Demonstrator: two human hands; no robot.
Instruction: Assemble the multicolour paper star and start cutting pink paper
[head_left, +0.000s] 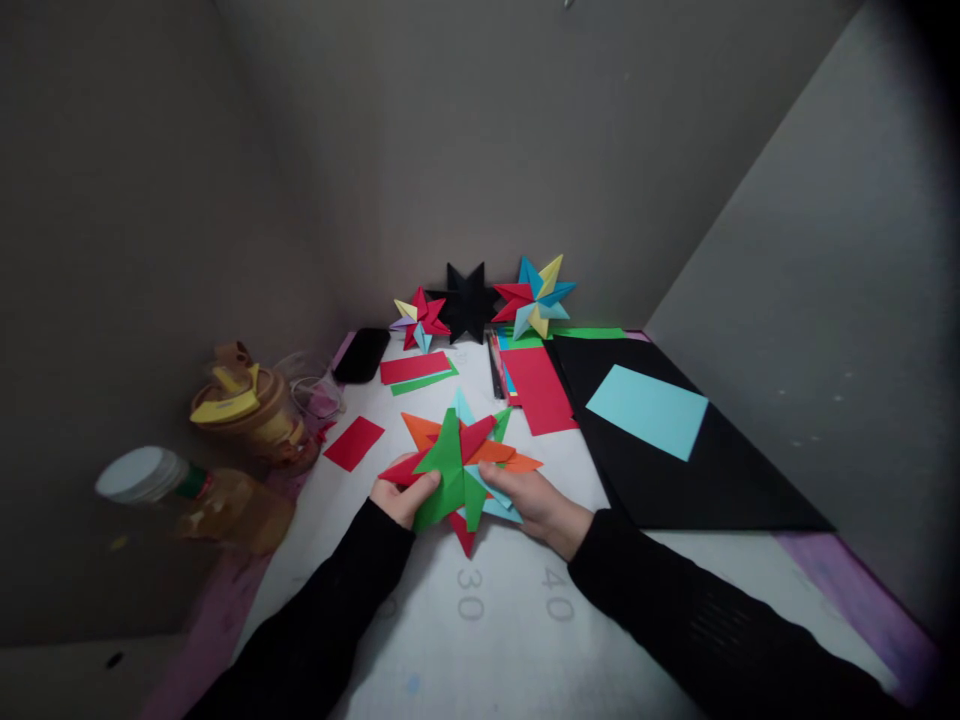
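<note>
A folded paper star (453, 470) in green, red, orange and light blue is held up above the white table covering. My left hand (405, 497) grips its left side, thumb on the green and red folds. On the right side, my right hand (536, 500) pinches the light blue and orange points with its thumb in front. The other fingers of both hands are mostly hidden behind the star. A red paper rectangle (355, 443) lies just left of the star, and red strips (415, 368) over green paper lie beyond it.
Finished paper stars lean on the back wall: a small multicoloured one (421, 320), a black one (467, 303) and a larger multicoloured one (535, 298). Black sheets (675, 490) bear a light blue rectangle (649, 410). A jar (225, 500), lidded cup (262, 415) and phone (362, 355) stand left.
</note>
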